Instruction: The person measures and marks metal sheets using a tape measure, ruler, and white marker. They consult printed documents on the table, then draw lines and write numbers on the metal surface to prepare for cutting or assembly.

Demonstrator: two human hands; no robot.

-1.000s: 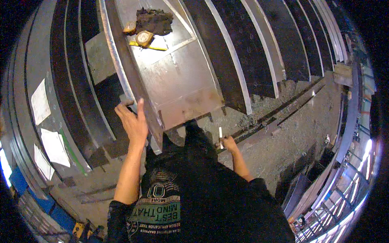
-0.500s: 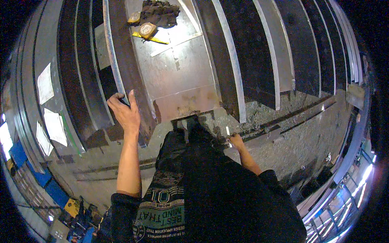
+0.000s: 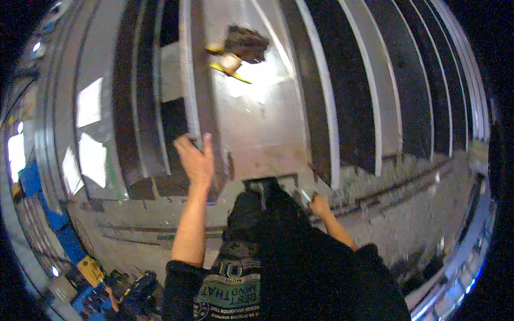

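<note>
My left hand (image 3: 196, 165) is closed over the pale top edge of a long brown steel beam (image 3: 188, 85), with the thumb on one side and the fingers on the other. Lower and to the right, beside my body, my right hand (image 3: 320, 205) pinches a thin white stick (image 3: 305, 195) that points up and left. Its exact kind is too blurred to make out. Between the beams, on a grey metal plate (image 3: 257, 120), lies a tape measure (image 3: 230, 63) with some yellow blade out. A crumpled dark brown cloth or glove (image 3: 247, 44) is beside it.
More steel beams (image 3: 356, 96) run side by side to the right and left. White paper sheets (image 3: 92, 160) lie on the left ones. Beam ends stop above a rough grey floor (image 3: 369, 214). Another person (image 3: 126, 291) is at the lower left.
The view has swung, so everything sits further right and lower. My left hand keeps its place on the beam. The white stick in my right hand has tipped from nearly upright to leaning left.
</note>
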